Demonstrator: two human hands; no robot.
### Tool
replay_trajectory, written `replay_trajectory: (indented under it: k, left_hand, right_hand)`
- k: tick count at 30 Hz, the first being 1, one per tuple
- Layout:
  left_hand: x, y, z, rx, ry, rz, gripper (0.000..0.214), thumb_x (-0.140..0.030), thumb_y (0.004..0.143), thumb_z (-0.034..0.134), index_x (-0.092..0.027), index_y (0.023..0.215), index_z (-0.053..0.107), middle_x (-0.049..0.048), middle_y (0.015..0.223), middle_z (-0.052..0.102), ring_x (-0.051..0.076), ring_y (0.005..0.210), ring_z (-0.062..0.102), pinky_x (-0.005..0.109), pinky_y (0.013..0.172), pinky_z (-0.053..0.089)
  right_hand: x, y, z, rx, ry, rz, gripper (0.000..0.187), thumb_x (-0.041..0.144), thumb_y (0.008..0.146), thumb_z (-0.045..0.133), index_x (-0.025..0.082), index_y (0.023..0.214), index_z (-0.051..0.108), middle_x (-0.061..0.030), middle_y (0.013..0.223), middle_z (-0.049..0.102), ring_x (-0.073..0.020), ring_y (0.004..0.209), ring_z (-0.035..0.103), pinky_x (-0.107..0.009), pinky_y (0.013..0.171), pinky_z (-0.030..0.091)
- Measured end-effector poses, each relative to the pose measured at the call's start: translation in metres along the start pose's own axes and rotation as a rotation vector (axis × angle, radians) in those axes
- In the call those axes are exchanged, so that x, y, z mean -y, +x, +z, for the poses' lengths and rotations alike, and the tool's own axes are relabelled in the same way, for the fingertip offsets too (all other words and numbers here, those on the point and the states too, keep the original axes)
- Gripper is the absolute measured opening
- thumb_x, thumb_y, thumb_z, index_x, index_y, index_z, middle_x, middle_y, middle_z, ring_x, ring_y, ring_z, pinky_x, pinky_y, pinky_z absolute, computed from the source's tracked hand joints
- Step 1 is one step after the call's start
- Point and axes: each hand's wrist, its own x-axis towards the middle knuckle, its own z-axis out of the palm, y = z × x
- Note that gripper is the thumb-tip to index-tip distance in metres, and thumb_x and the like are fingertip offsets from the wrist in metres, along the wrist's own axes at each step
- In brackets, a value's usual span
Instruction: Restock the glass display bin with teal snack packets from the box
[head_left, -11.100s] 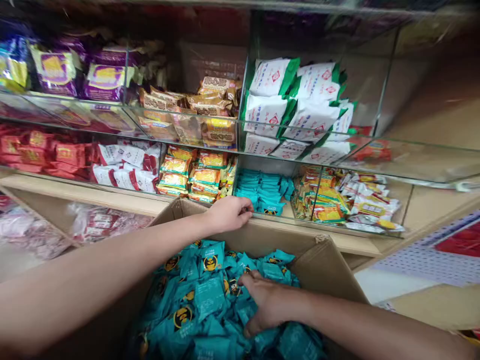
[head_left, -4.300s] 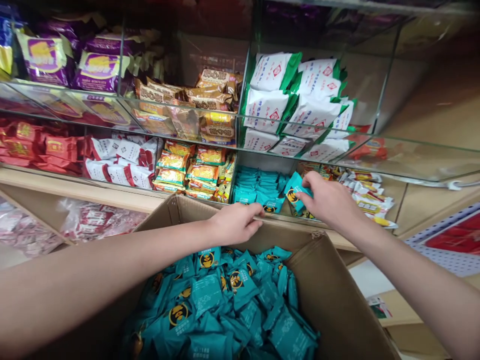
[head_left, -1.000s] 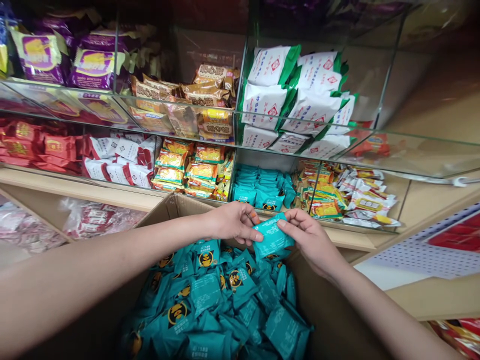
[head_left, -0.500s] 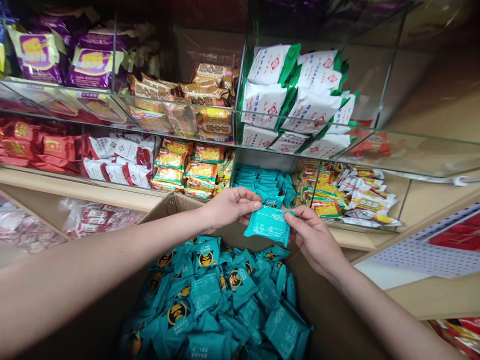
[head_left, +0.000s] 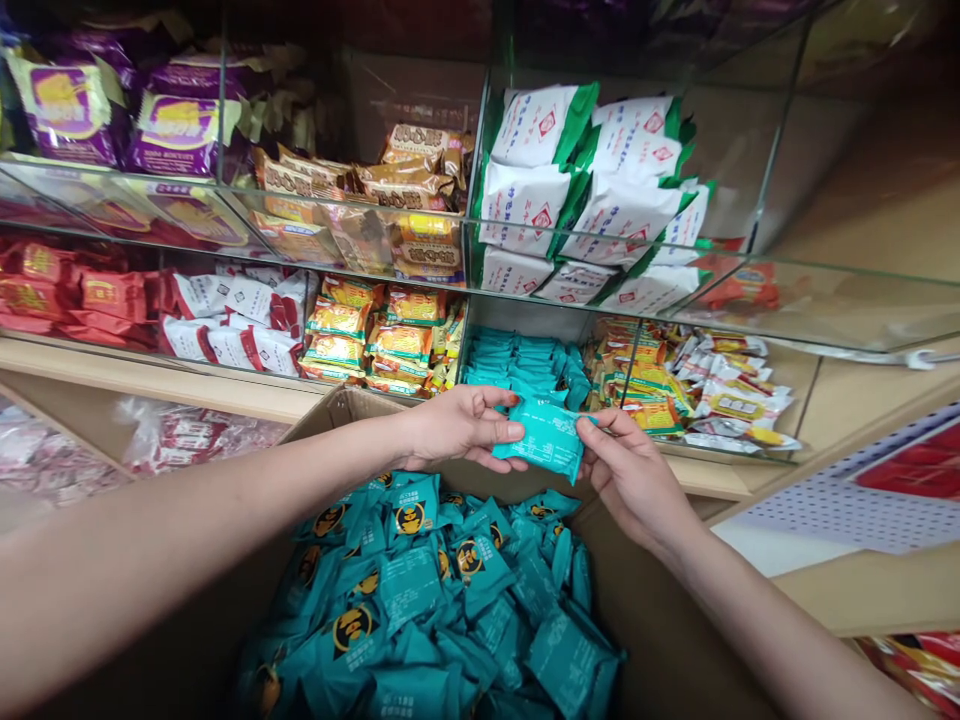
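Between my hands is a teal snack packet (head_left: 547,438) with pale print on the side facing me. My left hand (head_left: 466,430) pinches its left end between thumb and fingers. At the opposite end, the thumb and fingers of my right hand (head_left: 626,465) grip it. Below, a deep cardboard box (head_left: 349,405) holds a heap of matching teal packets (head_left: 427,600), some showing a black and yellow round emblem. Just behind my hands, more teal packets (head_left: 517,357) lie in rows inside a shelf compartment.
Glass dividers and lips edge the shelves. White and green packets (head_left: 525,205) sit above, with brown packets (head_left: 424,185) to their left. Yellow-orange packets (head_left: 337,320) and mixed small packets (head_left: 739,390) flank the teal compartment. A wooden ledge (head_left: 150,375) runs below.
My left fingers have shifted from the packet's top edge down to its left end. The packet has turned a little and now lies more level between both hands.
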Motion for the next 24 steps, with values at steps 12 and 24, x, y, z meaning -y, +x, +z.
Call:
replay_trajectory:
  k: [12,24]
  left_hand:
    - [-0.006,-0.003,0.002,-0.098,-0.182,0.064,0.023,-0.018,0.07,0.06,-0.015,0.093,0.057,0.0045,0.092,0.061,0.011,0.079,0.058,0.023,0.07,0.045]
    - [-0.002,-0.002,0.008,-0.214,-0.055,0.203,0.039,-0.001,0.06,0.061,-0.016,0.095,0.056,0.0009,0.098,0.053,0.005,0.073,0.052,0.019,0.065,0.04]
  right_hand:
    - [0.002,-0.01,-0.004,0.111,-0.532,-0.716,0.018,0.013,0.072,0.059,0.027,0.083,0.062,-0.0013,0.091,0.064,-0.0179,0.09,0.057,-0.038,0.08,0.045]
    - [0.01,-0.014,0.0,0.238,-1.01,-0.967,0.021,0.01,0.069,0.055,0.025,0.08,0.065,-0.0049,0.109,0.056,-0.023,0.105,0.045,-0.045,0.086,0.037]
